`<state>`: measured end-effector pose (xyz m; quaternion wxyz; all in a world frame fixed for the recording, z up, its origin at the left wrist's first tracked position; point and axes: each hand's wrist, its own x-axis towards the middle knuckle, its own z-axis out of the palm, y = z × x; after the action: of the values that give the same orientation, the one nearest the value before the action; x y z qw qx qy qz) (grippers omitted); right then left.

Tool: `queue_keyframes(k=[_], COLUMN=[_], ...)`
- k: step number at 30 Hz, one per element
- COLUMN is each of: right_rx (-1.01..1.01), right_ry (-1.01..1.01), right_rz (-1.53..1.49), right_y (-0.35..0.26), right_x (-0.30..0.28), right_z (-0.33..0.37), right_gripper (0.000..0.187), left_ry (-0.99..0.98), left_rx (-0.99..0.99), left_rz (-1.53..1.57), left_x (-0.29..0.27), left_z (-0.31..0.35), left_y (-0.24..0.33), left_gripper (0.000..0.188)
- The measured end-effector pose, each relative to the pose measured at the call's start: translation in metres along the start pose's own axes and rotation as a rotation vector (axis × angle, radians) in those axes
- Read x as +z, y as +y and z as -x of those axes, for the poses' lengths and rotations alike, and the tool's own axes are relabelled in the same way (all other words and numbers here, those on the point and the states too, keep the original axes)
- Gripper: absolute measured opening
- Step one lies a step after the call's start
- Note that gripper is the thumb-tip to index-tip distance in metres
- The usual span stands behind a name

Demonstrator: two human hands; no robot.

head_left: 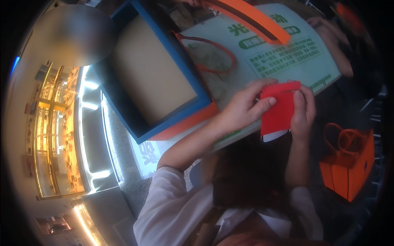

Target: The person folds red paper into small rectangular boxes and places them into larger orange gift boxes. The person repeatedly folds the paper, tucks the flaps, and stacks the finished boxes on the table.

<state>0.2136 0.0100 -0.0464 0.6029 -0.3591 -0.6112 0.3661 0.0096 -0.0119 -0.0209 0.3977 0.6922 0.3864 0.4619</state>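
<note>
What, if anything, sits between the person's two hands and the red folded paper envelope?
Nothing visible. The left hand and the right hand both already grip the red folded paper envelope directly, one on each side, holding it at the edge of the pale green printed board.

Blurred patch top-left; orange bag dim.

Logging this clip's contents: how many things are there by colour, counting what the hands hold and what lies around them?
Red: 1, the red envelope, held by left hand and right hand
Blue: 1, the blue-rimmed box
Orange: 2, the orange bag and orange strip
Green: 1, the green printed sheet
Total: 5
</note>
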Motion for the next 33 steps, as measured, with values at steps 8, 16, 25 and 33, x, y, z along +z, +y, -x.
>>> queue_keyframes(k=[8, 16, 25, 33], right_rx=[-0.038, -0.101, -0.09, -0.107], right_ry=[0.049, -0.011, -0.097, -0.124], right_rz=[-0.05, -0.076, -0.062, 0.038], right_y=[0.007, 0.003, 0.0, -0.007], right_x=[0.01, 0.008, 0.009, 0.004], right_z=[-0.001, 0.006, 0.008, 0.005], right_gripper=[0.019, 0.02, 0.025, 0.021], left_ry=[0.072, 0.037, 0.048, 0.05], left_rx=[-0.05, -0.074, -0.166, -0.19], left_rz=[0.236, 0.333, 0.39, 0.313], left_x=[-0.003, -0.011, -0.013, -0.012], left_z=[0.006, 0.002, 0.003, 0.002], left_y=[-0.002, -0.002, 0.005, 0.012], left_gripper=[0.042, 0.034, 0.024, 0.024])
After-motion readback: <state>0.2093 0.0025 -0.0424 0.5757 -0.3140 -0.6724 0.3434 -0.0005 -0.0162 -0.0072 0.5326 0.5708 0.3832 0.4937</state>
